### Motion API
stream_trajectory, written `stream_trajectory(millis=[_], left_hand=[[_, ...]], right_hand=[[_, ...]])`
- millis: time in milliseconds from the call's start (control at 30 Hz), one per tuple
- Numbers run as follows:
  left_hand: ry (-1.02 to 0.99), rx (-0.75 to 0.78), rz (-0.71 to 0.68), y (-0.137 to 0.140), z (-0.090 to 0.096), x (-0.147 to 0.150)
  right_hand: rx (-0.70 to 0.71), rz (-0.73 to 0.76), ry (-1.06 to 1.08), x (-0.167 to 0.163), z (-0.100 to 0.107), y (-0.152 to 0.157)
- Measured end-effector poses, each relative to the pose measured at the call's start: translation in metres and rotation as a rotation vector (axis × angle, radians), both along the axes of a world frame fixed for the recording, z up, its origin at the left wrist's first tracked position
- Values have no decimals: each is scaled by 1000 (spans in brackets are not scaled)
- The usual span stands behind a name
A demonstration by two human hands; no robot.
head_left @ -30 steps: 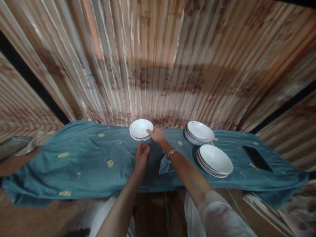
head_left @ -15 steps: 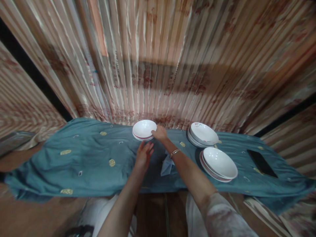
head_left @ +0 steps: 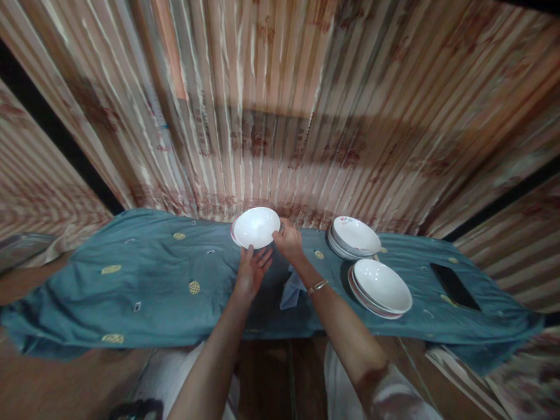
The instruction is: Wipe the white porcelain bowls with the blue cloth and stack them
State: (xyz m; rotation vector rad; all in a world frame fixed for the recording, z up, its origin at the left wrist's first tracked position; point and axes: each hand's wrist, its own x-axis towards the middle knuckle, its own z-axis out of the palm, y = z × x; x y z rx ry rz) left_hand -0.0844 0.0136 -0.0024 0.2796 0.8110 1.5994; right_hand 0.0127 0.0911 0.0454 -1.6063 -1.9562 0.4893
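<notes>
A white bowl (head_left: 257, 226) is tilted towards me, raised off what lies beneath it. My right hand (head_left: 289, 240) grips its right rim, thumb on the inside edge. At the near rim my left hand (head_left: 251, 273) has its thumb against the bowl, with its fingers under the edge. The reddish rim of another bowl (head_left: 233, 234) peeks out behind at the left. A crumpled light blue cloth (head_left: 291, 293) lies on the table, just below my right wrist.
Two stacks stand to the right: white dishes with a floral print (head_left: 356, 235) at the back and white bowls (head_left: 381, 286) nearer me. Farther right lies a black phone (head_left: 455, 286). A teal patterned cloth (head_left: 161, 291) covers the table. A striped curtain (head_left: 262, 146) hangs behind.
The white bowl has come up off its stack and tipped towards me in my right hand. My left hand has moved up to its near rim.
</notes>
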Motion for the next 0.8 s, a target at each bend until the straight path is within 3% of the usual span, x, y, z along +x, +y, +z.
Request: stream_trajectory(millis=[200, 367, 467, 533, 667, 800], left_hand=[[83, 47, 19, -9, -1, 7], [160, 84, 29, -21, 1, 11], [198, 90, 23, -27, 1, 12], [230, 58, 38, -29, -1, 11], [315, 4, 57, -33, -9, 6], [401, -9, 71, -34, -17, -2]], right_hand=[[16, -64, 253, 30, -14, -34], [-50, -68, 527, 47, -39, -59], [-88, -35, 588, 55, -55, -72], [-65, -34, 535, 64, -65, -80], [128, -105, 246, 77, -88, -90], [148, 2, 24, 77, -115, -89]])
